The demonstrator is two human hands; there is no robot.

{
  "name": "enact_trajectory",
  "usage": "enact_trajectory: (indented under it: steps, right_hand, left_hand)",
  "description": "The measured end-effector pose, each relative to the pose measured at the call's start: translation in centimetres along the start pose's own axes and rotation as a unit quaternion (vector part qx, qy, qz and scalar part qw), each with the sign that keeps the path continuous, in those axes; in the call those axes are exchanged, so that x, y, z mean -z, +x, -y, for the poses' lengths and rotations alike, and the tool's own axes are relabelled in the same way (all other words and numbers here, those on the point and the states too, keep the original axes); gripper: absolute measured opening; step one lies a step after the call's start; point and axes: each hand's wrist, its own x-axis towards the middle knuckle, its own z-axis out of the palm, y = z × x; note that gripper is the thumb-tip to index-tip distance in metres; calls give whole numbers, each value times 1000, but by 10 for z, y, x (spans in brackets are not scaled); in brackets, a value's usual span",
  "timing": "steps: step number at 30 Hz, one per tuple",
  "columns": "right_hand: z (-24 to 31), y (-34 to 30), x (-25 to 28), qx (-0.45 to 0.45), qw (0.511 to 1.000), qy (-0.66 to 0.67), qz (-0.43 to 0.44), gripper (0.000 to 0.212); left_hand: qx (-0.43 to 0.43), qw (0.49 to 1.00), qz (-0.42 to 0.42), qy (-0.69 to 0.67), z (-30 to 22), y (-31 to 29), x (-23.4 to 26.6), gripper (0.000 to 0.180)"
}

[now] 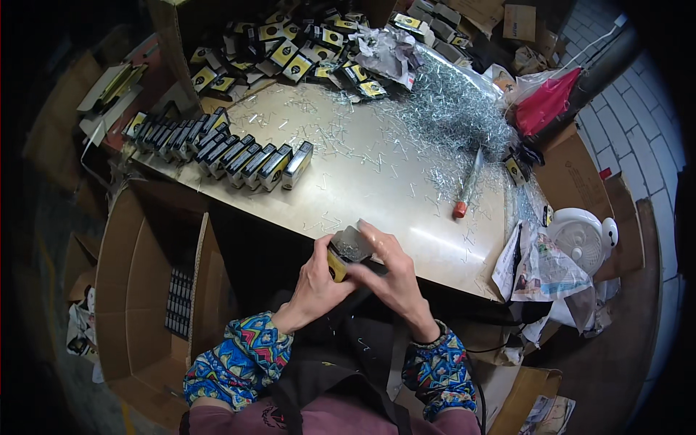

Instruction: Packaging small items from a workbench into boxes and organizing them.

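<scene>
In front of my body, at the table's near edge, my left hand [324, 279] is wrapped around a small yellow-and-black box [337, 265]. The box's top stands open, showing a greyish see-through part [351, 245] with thin silvery metal pieces visible in it. My right hand [391, 272] closes on the box from the other side, thumb low and fingers along its top right edge. Several similar boxes [250, 163] stand on edge in rows on the table's left. A heap of thin, silvery, nail-like pieces [457, 101] lies at the back right.
Many boxes [290, 58] are piled at the back. Loose metal pieces dot the metal tabletop [348, 188]. A tube with a red end [460, 209] lies right, near a white fan [578, 239] and crumpled newspaper [540, 264]. Below left, a cardboard carton [141, 290] contains stacked boxes [179, 301].
</scene>
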Motion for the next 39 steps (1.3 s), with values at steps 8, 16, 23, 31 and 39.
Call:
enact_trajectory:
  steps: [8,16,23,31,39]
  right_hand:
    - [-10,-8,6,-214,948,237,7,34]
    - [6,-5,7,-163,972,171,17,16]
    - [11,2,8,-93,987,105,-78,10]
    - [-3,9,17,-158,987,-10,-8,18]
    - [-15,13,33,-197,979,-17,-57,18]
  left_hand:
    - [85,980,43,-174,4,0,3,80]
    - [30,991,7,-131,-7,-2,4,84]
    - [-30,999,-31,3,-4,1,5,84]
    - [-111,982,-7,151,-12,1,6,85]
    - [-108,984,-32,136,-15,5,5,88]
